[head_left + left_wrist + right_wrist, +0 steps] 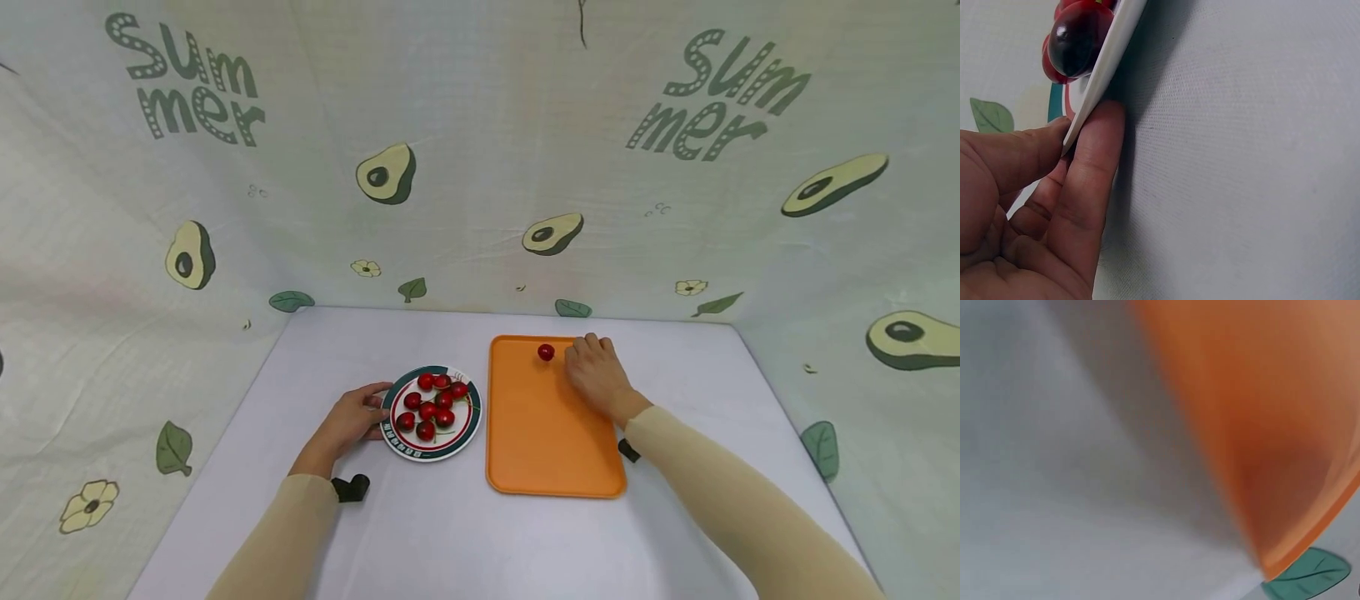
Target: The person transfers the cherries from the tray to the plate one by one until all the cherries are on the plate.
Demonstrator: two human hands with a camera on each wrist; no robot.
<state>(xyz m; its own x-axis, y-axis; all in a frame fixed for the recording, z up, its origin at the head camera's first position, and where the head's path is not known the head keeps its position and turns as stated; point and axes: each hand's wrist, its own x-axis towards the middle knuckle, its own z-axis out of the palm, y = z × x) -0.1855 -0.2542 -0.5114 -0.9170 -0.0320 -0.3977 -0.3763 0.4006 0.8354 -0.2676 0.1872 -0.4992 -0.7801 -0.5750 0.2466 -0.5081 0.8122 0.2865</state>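
In the head view, my left hand (358, 421) grips the left rim of a round plate (386, 439) with a dark green border. The left wrist view shows the thumb (1035, 150) on top of the rim and a finger beneath it. Several red cherries (426, 410), some with green stems, are grouped on the plate. To the right lies an orange rectangular tray (551, 450). My right hand (596, 371) is over its upper right part, knuckles up and fingers bent. One cherry (546, 352) is just left of those fingers; I cannot tell whether they pinch its stem.
Plate and tray stand side by side on a white-covered table (420, 533), a narrow gap between them. Behind the table hangs a pale cloth (465, 108) printed with avocados and leaves. The tray's raised edge (1329, 515) shows large in the right wrist view.
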